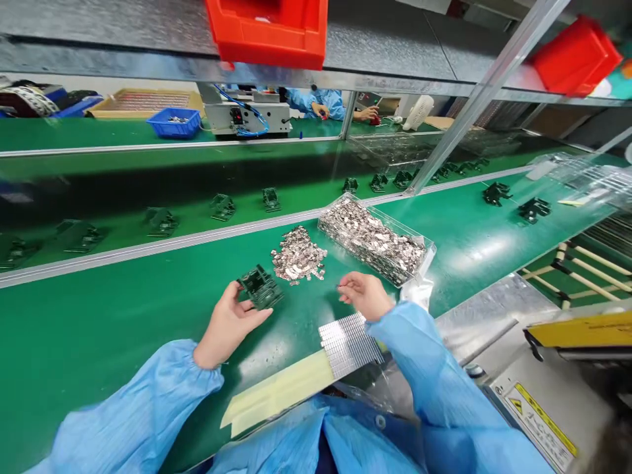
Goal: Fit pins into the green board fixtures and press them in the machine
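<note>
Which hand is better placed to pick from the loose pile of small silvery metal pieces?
Probably the right hand: it hovers beside the pile, though whether it pinches something is unclear. The left hand is occupied, holding a green open-framed circuit-board assembly.

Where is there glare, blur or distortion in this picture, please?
Head view: glare whitens the green tabletop beside the clear tray; head view: the dark shape at lower right looks blurred; head view: wide-angle stretch seems to elongate the blue sleeves toward the bottom edge.
</note>
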Demonstrator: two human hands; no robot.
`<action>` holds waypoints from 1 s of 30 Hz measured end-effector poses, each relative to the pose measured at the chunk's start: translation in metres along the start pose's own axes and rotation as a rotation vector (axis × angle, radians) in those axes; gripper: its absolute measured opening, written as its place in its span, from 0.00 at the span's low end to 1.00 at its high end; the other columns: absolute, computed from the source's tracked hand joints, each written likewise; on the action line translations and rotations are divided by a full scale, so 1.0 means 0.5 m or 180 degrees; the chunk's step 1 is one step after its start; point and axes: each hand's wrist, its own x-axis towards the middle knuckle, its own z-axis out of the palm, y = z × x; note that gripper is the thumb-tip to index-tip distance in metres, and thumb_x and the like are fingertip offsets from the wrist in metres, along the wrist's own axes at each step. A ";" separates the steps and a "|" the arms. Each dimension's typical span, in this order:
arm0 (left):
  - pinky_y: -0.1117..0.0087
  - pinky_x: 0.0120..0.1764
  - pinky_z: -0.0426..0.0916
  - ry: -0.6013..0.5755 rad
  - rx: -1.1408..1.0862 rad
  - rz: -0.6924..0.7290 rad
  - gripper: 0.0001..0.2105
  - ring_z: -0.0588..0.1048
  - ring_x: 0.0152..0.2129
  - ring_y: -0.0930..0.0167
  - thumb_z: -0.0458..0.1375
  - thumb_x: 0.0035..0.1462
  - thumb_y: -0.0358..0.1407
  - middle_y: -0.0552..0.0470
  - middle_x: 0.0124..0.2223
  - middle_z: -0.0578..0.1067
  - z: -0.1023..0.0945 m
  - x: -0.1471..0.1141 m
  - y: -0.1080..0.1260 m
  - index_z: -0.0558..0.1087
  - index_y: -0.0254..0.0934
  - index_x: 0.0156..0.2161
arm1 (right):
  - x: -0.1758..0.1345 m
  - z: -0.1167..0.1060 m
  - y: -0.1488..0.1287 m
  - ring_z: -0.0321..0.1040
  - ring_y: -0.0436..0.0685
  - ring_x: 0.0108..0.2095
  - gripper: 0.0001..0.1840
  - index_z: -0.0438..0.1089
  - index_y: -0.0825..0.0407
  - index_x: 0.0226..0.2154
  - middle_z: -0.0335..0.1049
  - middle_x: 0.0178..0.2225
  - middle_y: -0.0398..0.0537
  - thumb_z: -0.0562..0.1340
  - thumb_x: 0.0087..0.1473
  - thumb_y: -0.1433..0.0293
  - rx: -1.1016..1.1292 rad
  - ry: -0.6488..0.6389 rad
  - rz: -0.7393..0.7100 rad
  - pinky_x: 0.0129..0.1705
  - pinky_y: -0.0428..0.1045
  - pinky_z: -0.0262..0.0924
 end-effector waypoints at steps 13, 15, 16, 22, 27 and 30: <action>0.70 0.41 0.76 -0.1592 -0.1035 -0.0963 0.26 0.80 0.37 0.70 0.72 0.41 0.32 0.53 0.42 0.77 0.264 -0.048 -0.031 0.58 0.40 0.39 | -0.299 0.018 0.044 0.67 0.53 0.28 0.11 0.78 0.50 0.41 0.70 0.27 0.46 0.61 0.58 0.68 0.1316 0.1439 -0.0536 0.29 0.47 0.63; 0.69 0.43 0.76 -0.1491 -0.1086 -0.0895 0.26 0.79 0.40 0.69 0.71 0.42 0.33 0.52 0.43 0.77 0.273 -0.062 -0.044 0.58 0.40 0.39 | -0.309 0.043 0.028 0.68 0.54 0.30 0.14 0.77 0.49 0.42 0.70 0.30 0.47 0.57 0.60 0.72 0.0897 0.1550 -0.0724 0.32 0.48 0.64; 0.68 0.45 0.75 -0.1426 -0.1129 -0.0882 0.26 0.79 0.41 0.69 0.71 0.43 0.33 0.51 0.45 0.77 0.277 -0.069 -0.049 0.58 0.40 0.40 | -0.311 0.058 0.019 0.69 0.54 0.32 0.15 0.76 0.50 0.43 0.70 0.32 0.49 0.55 0.60 0.74 0.0711 0.1635 -0.0792 0.34 0.49 0.65; 0.63 0.52 0.71 -0.1077 -0.1178 -0.0806 0.25 0.78 0.45 0.68 0.70 0.44 0.32 0.48 0.49 0.75 0.289 -0.087 -0.063 0.59 0.40 0.42 | -0.301 0.128 -0.008 0.71 0.60 0.31 0.17 0.71 0.58 0.44 0.70 0.33 0.57 0.50 0.60 0.77 -0.0541 0.1796 -0.0885 0.32 0.51 0.67; 0.67 0.47 0.73 -0.1124 -0.1004 -0.0541 0.27 0.78 0.41 0.70 0.70 0.44 0.32 0.50 0.46 0.76 0.283 -0.078 -0.071 0.61 0.41 0.46 | -0.316 0.114 0.011 0.74 0.58 0.32 0.11 0.71 0.53 0.43 0.75 0.33 0.51 0.54 0.62 0.76 0.0009 0.1690 -0.0868 0.34 0.49 0.68; 0.71 0.42 0.75 -0.1255 -0.0831 -0.0361 0.28 0.78 0.40 0.69 0.70 0.43 0.31 0.50 0.45 0.76 0.275 -0.076 -0.078 0.63 0.41 0.49 | -0.324 0.084 0.036 0.75 0.56 0.34 0.07 0.70 0.48 0.41 0.76 0.35 0.47 0.59 0.61 0.72 0.1221 0.1934 -0.0359 0.38 0.49 0.69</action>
